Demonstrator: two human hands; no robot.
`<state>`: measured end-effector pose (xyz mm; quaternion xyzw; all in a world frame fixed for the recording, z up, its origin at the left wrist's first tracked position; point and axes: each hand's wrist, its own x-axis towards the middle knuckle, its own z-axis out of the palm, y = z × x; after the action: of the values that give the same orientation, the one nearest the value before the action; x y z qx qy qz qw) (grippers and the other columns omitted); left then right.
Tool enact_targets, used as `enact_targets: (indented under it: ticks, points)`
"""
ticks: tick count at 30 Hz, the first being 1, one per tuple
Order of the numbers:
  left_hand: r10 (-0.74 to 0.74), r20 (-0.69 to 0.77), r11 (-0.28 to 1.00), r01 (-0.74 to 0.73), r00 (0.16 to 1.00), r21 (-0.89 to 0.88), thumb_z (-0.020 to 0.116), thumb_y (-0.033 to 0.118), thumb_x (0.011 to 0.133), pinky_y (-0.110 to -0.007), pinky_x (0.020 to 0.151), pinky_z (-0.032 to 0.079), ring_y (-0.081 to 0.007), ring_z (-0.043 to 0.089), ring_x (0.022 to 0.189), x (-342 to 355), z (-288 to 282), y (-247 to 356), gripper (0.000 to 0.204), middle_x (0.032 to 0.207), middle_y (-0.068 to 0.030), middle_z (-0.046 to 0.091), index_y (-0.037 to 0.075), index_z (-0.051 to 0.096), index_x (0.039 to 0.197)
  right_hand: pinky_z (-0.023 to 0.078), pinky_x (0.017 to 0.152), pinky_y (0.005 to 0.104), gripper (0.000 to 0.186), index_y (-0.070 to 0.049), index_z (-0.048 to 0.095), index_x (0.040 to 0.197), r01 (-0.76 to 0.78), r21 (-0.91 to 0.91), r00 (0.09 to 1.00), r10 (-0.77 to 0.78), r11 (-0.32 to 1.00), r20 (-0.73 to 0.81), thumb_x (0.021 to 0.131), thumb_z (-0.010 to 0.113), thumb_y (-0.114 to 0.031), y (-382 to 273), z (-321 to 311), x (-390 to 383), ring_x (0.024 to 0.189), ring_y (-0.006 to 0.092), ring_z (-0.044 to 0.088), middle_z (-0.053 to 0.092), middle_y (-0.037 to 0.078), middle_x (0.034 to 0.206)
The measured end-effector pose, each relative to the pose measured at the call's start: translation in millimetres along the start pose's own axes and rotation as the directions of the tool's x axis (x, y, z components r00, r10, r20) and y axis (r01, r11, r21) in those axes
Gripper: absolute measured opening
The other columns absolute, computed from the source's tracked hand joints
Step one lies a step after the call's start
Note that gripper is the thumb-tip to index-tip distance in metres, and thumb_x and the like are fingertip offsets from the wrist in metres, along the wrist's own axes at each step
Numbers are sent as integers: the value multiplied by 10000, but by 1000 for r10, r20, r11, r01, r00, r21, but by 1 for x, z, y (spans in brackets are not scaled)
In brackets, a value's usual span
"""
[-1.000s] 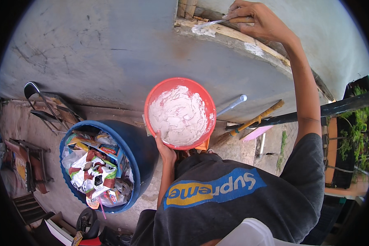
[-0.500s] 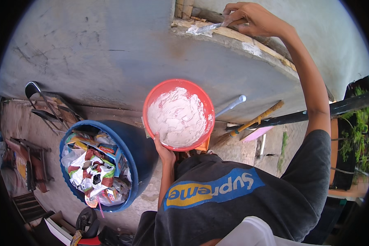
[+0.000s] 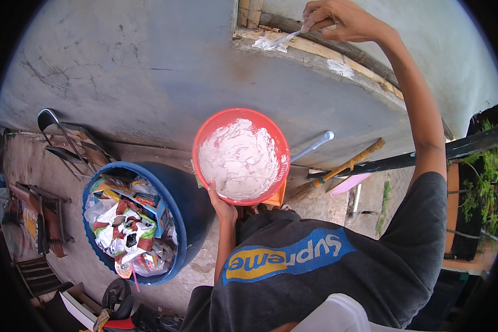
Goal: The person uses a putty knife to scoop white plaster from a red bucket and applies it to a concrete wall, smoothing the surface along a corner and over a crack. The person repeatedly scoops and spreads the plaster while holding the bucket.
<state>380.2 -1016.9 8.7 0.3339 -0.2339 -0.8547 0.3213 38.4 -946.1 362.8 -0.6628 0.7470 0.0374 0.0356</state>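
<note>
The right hand [image 3: 340,19], raised far up against the wall [image 3: 149,72], has its grip closed on a putty knife [image 3: 285,39] whose blade lies with a dab of white filler on the wooden frame [image 3: 321,48]. The left hand [image 3: 222,207] cups a red bowl [image 3: 279,146] from below, grip closed on its near edge; the bowl holds white filler [image 3: 238,160]. To the left stands a blue bin [image 3: 191,199] full of trash. A broom [image 3: 337,171] leans at the right.

Right hand [image 3: 343,19] with putty knife [image 3: 285,39] at ledge [image 3: 337,58], left hand [image 3: 222,207] under red bowl [image 3: 240,154].
</note>
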Motion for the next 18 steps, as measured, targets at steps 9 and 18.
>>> enact_targets:
  ticks: [9,18]
  points:
    - [-19,-3,1000,19,1000,1,469,358,937,-380,1001,416,-269,516,1191,-1,1,-1,563,1311,-161,499,-36,393,1332,497,817,352,349,-9,696,973,-52,-155,998,44,987,-49,654,556,-28,-2,7,-22,830,264,591,581,99,983]
    - [-57,6,998,57,998,14,415,332,958,-396,1030,381,-285,462,1244,0,6,3,549,1374,-162,443,-5,336,1384,503,714,342,280,-26,696,964,-29,283,985,75,959,-152,740,614,-174,-2,16,8,814,236,639,657,131,918]
